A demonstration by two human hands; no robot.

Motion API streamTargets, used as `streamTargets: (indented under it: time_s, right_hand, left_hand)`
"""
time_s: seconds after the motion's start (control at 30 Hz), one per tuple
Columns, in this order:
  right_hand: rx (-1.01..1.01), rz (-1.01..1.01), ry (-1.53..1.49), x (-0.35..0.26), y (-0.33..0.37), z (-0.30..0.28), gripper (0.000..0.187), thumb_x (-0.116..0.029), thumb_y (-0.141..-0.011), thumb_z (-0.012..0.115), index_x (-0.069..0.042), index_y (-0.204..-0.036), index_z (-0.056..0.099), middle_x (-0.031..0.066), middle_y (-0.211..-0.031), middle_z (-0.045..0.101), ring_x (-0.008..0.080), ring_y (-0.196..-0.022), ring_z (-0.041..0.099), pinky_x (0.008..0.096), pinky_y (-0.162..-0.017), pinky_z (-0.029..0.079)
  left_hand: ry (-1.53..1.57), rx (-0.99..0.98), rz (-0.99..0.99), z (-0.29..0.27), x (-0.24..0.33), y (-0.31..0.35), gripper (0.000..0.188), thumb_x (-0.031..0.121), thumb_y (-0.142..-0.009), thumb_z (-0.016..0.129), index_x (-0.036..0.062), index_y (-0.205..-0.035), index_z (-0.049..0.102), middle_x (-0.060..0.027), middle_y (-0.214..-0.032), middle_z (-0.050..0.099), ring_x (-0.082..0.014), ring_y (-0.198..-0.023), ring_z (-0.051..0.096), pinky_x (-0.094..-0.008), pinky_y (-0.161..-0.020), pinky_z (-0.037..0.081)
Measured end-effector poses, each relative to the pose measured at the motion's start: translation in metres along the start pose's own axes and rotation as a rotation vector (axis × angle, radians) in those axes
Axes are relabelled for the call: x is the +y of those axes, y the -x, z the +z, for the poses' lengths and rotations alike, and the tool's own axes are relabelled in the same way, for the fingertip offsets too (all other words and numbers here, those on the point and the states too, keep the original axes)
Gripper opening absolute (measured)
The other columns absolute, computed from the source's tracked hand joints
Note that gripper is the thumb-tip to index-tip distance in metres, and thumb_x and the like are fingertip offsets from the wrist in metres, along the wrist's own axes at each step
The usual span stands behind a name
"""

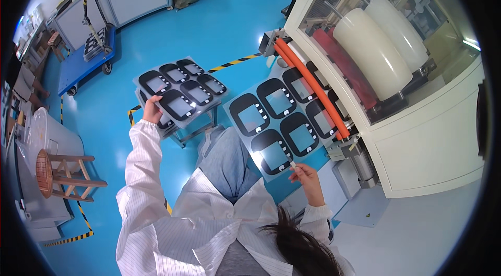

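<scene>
A clear plastic sheet (275, 129) printed with several black rounded frames extends from between the orange rollers of a machine at the right. My right hand (308, 181) is closed in a pinch at its near right edge. A small pale piece shows at those fingertips, too small to name. To the left, similar printed sheets lie in a stack (196, 79) on a low metal-legged stand (213, 115). My left hand (152, 111) grips the stack's near left edge, fingers closed on the top sheet; its thumb and fingers are partly hidden.
Behind the machine's (417, 145) window are large white rolls (373, 54); orange rollers (313, 88) face me. A blue trolley (99, 62) carries more sheets at the far left. A wooden stool (65, 174) and a white bin (60, 135) stand left. Striped tape (235, 63) marks the blue floor.
</scene>
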State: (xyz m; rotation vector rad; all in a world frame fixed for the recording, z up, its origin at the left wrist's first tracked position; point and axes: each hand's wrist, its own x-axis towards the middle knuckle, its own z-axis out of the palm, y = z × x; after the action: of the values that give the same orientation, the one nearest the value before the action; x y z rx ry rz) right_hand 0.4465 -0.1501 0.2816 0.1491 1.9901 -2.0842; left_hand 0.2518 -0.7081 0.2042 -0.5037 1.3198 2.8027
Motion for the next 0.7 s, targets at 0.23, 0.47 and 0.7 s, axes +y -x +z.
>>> streamTargets:
  time_s: [0.23, 0.47, 0.7]
  right_hand:
    - [-0.006, 0.002, 0.016, -0.026, 0.011, 0.015, 0.026, -0.022, -0.094, 0.056, 0.003, -0.096, 0.065, 0.0043, -0.072, 0.062, 0.0114, -0.068, 0.058, 0.0238, -0.066, 0.046]
    - [-0.09, -0.012, 0.026, -0.038, 0.01, 0.021, 0.025, -0.02, -0.093, 0.055, 0.003, -0.096, 0.065, 0.0049, -0.08, 0.064, 0.0123, -0.066, 0.057, 0.0248, -0.066, 0.046]
    - [-0.213, -0.022, -0.117, -0.051, -0.002, 0.019, 0.026, -0.022, -0.094, 0.055, 0.002, -0.097, 0.066, 0.0019, -0.078, 0.063, 0.0082, -0.064, 0.056, 0.0222, -0.063, 0.045]
  left_hand:
    - [0.061, 0.247, 0.008, -0.049, -0.006, -0.024, 0.024, 0.014, -0.076, 0.054, 0.0023, -0.097, 0.059, -0.0095, -0.095, 0.066, -0.0228, -0.088, 0.064, -0.0353, -0.081, 0.054]
    - [-0.385, 0.646, 0.282, -0.059, -0.009, -0.018, 0.042, 0.017, -0.082, 0.052, 0.0027, -0.121, 0.057, -0.0023, -0.084, 0.06, -0.0135, -0.078, 0.057, -0.0283, -0.072, 0.044]
    - [-0.263, -0.312, -0.092, 0.11, -0.069, 0.104, 0.061, 0.026, -0.087, 0.055, 0.0004, -0.139, 0.035, -0.0167, -0.134, 0.048, -0.0259, -0.112, 0.057, -0.0322, -0.093, 0.049]
